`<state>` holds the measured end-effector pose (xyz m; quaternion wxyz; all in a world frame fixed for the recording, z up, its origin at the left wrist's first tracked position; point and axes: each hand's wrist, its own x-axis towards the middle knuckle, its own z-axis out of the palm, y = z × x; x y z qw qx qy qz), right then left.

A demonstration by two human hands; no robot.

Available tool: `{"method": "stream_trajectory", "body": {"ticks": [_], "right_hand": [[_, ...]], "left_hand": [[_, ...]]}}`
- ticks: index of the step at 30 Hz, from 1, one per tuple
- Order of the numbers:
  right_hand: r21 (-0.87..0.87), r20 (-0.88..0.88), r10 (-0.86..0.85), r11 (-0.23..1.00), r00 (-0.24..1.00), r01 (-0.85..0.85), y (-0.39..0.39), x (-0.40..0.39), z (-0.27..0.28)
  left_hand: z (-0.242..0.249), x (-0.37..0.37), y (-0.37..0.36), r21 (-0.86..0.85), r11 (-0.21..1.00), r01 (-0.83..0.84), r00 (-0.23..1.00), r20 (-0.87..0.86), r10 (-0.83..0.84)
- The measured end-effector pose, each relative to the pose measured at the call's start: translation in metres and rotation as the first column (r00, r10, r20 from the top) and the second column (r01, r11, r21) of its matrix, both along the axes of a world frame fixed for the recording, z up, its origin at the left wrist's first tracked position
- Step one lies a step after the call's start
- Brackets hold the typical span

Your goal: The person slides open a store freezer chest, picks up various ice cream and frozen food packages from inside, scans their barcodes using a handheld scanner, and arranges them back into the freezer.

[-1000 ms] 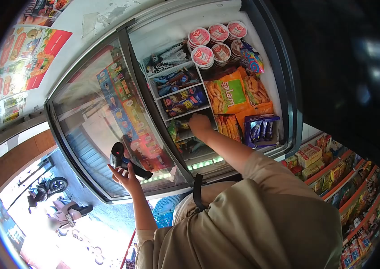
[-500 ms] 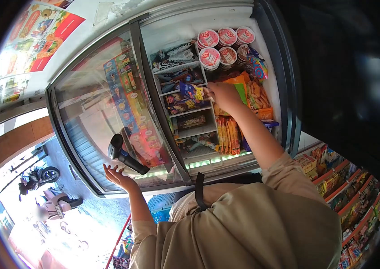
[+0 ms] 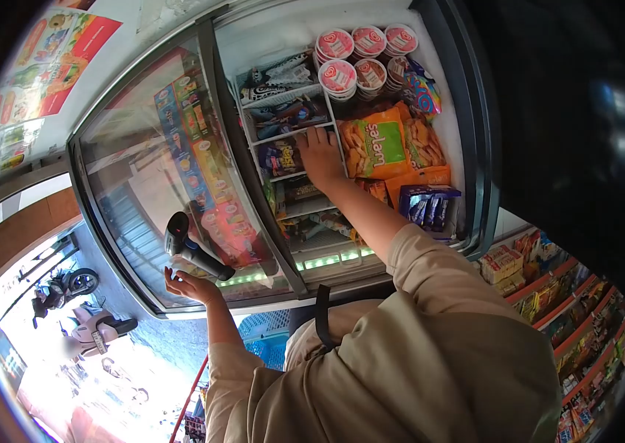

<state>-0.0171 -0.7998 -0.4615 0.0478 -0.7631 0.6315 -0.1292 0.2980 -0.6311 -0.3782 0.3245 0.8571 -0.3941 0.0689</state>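
Note:
My right hand (image 3: 321, 161) is inside the open half of a chest freezer (image 3: 297, 283), with its fingers stretched over a divided compartment. Beneath and beside those fingers lie purple-blue ice cream packets (image 3: 277, 159), partly hidden by the hand. Palm up and fingers apart, my left hand (image 3: 191, 286) is empty near the freezer's front edge. Close to it, a black handheld barcode scanner (image 3: 193, 247) rests on the sliding glass lid (image 3: 131, 177). Right of my right hand is an orange and green bag of frozen food (image 3: 375, 144).
Ice cream cups (image 3: 338, 77) are stacked at the back of the freezer. A purple box (image 3: 429, 207) is at its right side. A blue plastic basket (image 3: 264, 336) stands below my left arm. Snack shelves (image 3: 548, 310) are at right; parked motorbikes (image 3: 98, 332) show outside at left.
My right hand has moved left and down, from holding a purple-blue ice cream packet above the dividers to lying over the compartment. The orange bag is more exposed. My left hand stays near the scanner.

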Motion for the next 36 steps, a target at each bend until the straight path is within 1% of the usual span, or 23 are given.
{"method": "stream_trajectory", "body": {"ticks": [1,2,3,4,6,10,11,12,13,15,16,18,19,21,25,27,28,30,31,33,34,36], "right_hand": [[0.006,0.001,-0.007,1.0,1.0,0.007,0.003,0.003,0.005],[0.033,0.277,0.137,0.988,0.951,-0.152,0.006,0.007,0.01],[0.011,0.533,0.254,0.952,0.808,-0.306,0.009,0.011,0.014],[0.011,0.533,0.247,0.954,0.809,-0.298,0.015,0.016,0.017],[-0.132,0.506,0.518,0.837,0.69,-0.531,0.027,0.024,0.02],[-0.134,0.513,0.543,0.816,0.665,-0.562,0.02,0.015,0.013],[0.081,0.638,0.381,0.831,0.669,-0.551,0.021,0.012,0.013],[0.292,0.716,0.196,0.788,0.67,-0.542,0.022,0.007,0.016],[0.292,0.717,0.194,0.789,0.67,-0.541,0.025,0.001,0.019],[0.333,0.687,0.071,0.854,0.723,-0.401,0.033,-0.009,0.027],[0.333,0.688,0.067,0.855,0.722,-0.397,0.037,-0.011,0.034],[0.558,0.654,-0.228,0.789,0.721,-0.256,0.052,-0.012,0.048],[0.561,0.654,-0.236,0.789,0.718,-0.252,0.064,-0.008,0.045],[0.635,0.717,-0.394,0.709,0.575,-0.307,0.092,0.001,0.04],[0.645,0.729,-0.444,0.7,0.521,-0.306,0.132,0.0,0.034],[0.668,0.72,-0.542,0.71,0.433,-0.223,0.139,-0.004,0.031],[0.672,0.717,-0.547,0.706,0.432,-0.221,0.141,-0.007,0.032],[0.675,0.673,-0.558,0.731,0.486,-0.097,0.142,-0.014,0.036],[0.678,0.671,-0.561,0.729,0.485,-0.095,0.143,-0.015,0.039],[0.597,0.68,-0.455,0.799,0.575,-0.074,0.14,-0.013,0.045],[0.599,0.679,-0.458,0.798,0.574,-0.071,0.138,-0.01,0.048],[0.643,0.737,-0.499,0.727,0.455,-0.243,0.131,0.001,0.054]], "left_hand": [[-0.001,0.001,0.001,-0.005,1.0,0.008,1.0,0.005,-0.008],[-0.002,0.001,0.001,-0.011,1.0,0.016,1.0,0.009,-0.016],[-0.002,0.0,0.001,-0.009,1.0,0.024,1.0,0.01,-0.024],[-0.001,-0.001,0.0,-0.007,1.0,0.016,1.0,0.017,-0.016],[-0.001,-0.002,0.0,-0.005,1.0,0.013,1.0,0.026,-0.013],[-0.001,-0.005,-0.003,-0.02,1.0,0.0,1.0,0.022,0.0],[0.0,-0.007,-0.003,-0.031,1.0,-0.005,1.0,0.014,0.006],[-0.001,-0.004,-0.002,-0.009,1.0,-0.015,1.0,0.027,0.015],[-0.002,-0.003,-0.001,-0.008,1.0,-0.013,1.0,0.028,0.013],[-0.005,0.0,0.0,-0.03,1.0,0.008,0.998,0.056,-0.007],[-0.005,0.0,0.0,-0.029,0.999,0.013,0.998,0.058,-0.011],[-0.004,0.001,0.0,-0.011,1.0,-0.004,0.999,0.037,0.004],[-0.006,0.002,0.001,-0.007,1.0,0.003,0.999,0.039,-0.003],[-0.008,0.004,0.002,-0.021,1.0,0.009,0.997,0.073,-0.007],[-0.009,0.005,0.003,0.008,1.0,0.006,0.995,0.101,-0.007],[-0.01,0.007,0.003,0.006,1.0,0.001,0.997,0.083,-0.001],[-0.011,0.008,0.003,0.012,1.0,0.004,0.997,0.083,-0.005],[-0.012,0.009,0.004,0.009,1.0,0.003,0.997,0.077,-0.004],[-0.012,0.009,0.004,0.012,1.0,0.006,0.997,0.077,-0.007],[-0.013,0.01,0.003,0.022,0.999,-0.027,0.998,0.056,0.026],[-0.012,0.011,0.003,0.034,0.999,-0.02,0.996,0.086,0.017],[-0.012,0.009,0.003,0.036,0.999,-0.022,0.996,0.082,0.019]]}}
